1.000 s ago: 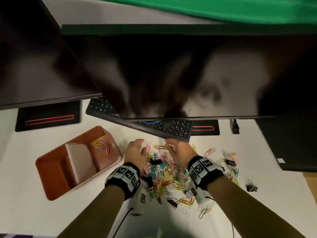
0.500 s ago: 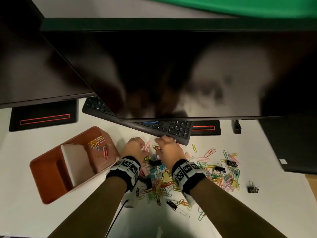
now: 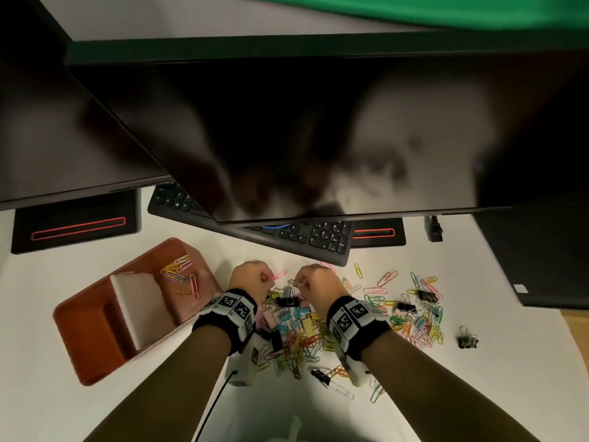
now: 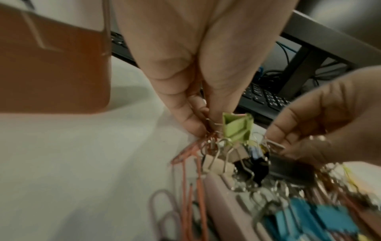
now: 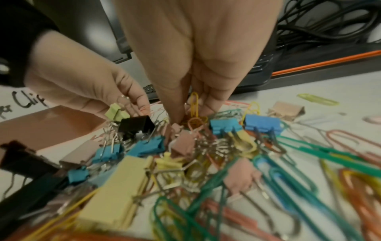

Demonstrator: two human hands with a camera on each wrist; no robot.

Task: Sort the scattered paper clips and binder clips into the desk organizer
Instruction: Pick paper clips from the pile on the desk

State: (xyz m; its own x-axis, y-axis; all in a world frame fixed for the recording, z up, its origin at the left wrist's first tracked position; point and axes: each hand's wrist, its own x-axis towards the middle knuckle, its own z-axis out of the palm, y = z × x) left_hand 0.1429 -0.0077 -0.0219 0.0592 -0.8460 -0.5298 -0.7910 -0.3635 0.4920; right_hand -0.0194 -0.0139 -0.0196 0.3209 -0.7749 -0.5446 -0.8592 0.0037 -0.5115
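A pile of coloured paper clips and binder clips point(image 3: 296, 327) lies on the white desk. My left hand point(image 3: 266, 277) is at the pile's far edge and pinches a pink paper clip point(image 3: 278, 275). In the left wrist view its fingertips point(image 4: 193, 125) close on pink wire beside a green binder clip point(image 4: 237, 128). Just to the right, my right hand point(image 3: 302, 282) pinches a yellow paper clip point(image 5: 194, 104) between thumb and fingers. The brown desk organizer point(image 3: 95, 330) stands to the left, with several paper clips point(image 3: 180, 272) in its far compartment.
A black keyboard point(image 3: 318, 240) lies just beyond the hands, under two dark monitors point(image 3: 318, 138). More clips spread right of the pile point(image 3: 420, 314), and a lone black binder clip point(image 3: 468, 338) sits far right. A cable point(image 3: 210, 409) runs between my forearms.
Both hands went from lying spread over the pile to curling their fingers. The right hand shifted left toward the left hand. Each now pinches a paper clip.
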